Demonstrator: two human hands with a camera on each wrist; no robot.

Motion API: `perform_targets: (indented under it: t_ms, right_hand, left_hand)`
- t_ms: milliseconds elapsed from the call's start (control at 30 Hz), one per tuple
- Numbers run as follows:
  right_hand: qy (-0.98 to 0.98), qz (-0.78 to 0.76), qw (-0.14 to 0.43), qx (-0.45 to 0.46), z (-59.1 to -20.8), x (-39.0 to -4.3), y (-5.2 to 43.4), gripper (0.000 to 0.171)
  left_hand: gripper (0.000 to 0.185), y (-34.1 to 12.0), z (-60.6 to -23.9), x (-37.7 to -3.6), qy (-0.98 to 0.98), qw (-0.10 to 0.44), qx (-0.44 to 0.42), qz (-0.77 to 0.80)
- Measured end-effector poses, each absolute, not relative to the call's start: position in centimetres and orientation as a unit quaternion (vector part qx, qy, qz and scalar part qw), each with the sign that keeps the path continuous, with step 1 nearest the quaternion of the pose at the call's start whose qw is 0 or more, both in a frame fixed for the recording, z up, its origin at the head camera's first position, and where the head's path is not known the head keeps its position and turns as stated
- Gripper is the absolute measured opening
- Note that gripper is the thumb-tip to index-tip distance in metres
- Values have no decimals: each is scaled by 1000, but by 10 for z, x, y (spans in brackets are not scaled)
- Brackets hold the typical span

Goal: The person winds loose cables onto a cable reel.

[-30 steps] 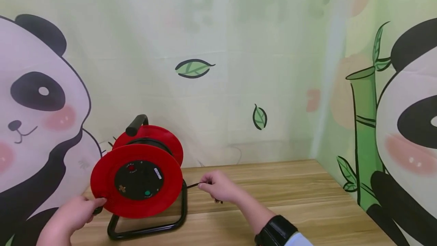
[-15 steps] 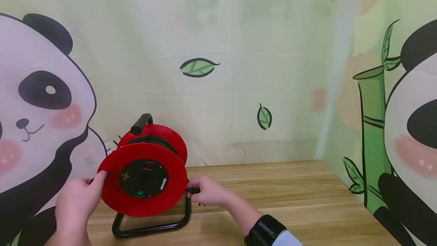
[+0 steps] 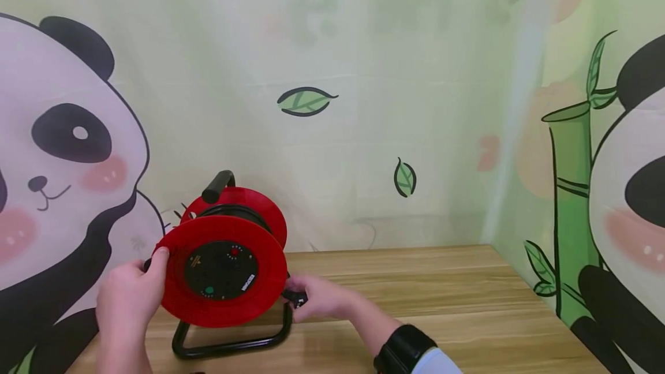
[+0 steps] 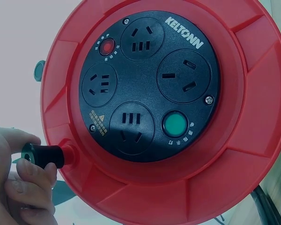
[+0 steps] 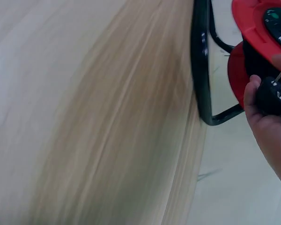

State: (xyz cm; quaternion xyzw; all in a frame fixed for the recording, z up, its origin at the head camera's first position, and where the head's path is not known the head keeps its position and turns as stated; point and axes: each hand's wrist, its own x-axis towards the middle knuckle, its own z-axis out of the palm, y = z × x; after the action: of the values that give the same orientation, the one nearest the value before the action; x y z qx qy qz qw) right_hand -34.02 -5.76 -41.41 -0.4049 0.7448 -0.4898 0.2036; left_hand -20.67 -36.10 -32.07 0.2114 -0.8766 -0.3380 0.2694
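Note:
A red cable reel (image 3: 228,317) with black cord wound on its drum stands on a black tube frame (image 3: 234,345). Its round front carries a black socket panel (image 4: 136,89) with a red button and a green one. At the reel's left edge, my left hand (image 3: 130,293) grips the black crank knob (image 4: 46,156), thumb on top and fingers curled beneath. My right hand (image 3: 327,299) holds the cord's black plug (image 5: 269,97) close beside the reel's right edge, its metal pins showing in the right wrist view.
The reel's black carry handle (image 3: 218,185) rises at the top. Beneath everything is a wood-grain table (image 3: 415,299), stretching to the right of the reel. Behind it hangs a pale green backdrop (image 3: 353,189) printed with pandas, leaves and bamboo.
The reel's face has turned clockwise, with my left hand rising along its left edge. My right hand has come left to the reel with the plug, and the stretch of cord between them has shortened.

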Motion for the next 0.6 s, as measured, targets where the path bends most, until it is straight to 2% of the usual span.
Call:
perform_targets:
  t_ms: [67, 200, 267, 367, 467, 600]
  right_hand:
    - [771, -459, 177, -404, -417, -343, -58, 53]
    - [841, -372, 89, -383, -425, -349, -63, 40]
    - [857, -345, 62, -379, -430, -350, -67, 35]
    - [862, -347, 64, -363, -436, -348, -72, 28]
    - [854, -385, 96, -336, -438, -343, -76, 25]
    - [848, -401, 112, -329, -436, -341, -79, 33]
  left_hand:
    - [67, -362, -320, -207, -877, 268, 212, -338]
    - [67, -362, -319, -206, -879, 265, 212, -334]
    - [67, -361, -319, -205, -879, 267, 212, -332]
    - [69, -358, -319, -205, -877, 273, 210, -334]
    - [71, -355, -320, -207, -872, 279, 207, -343]
    - [74, -351, -318, -208, -866, 288, 205, -355]
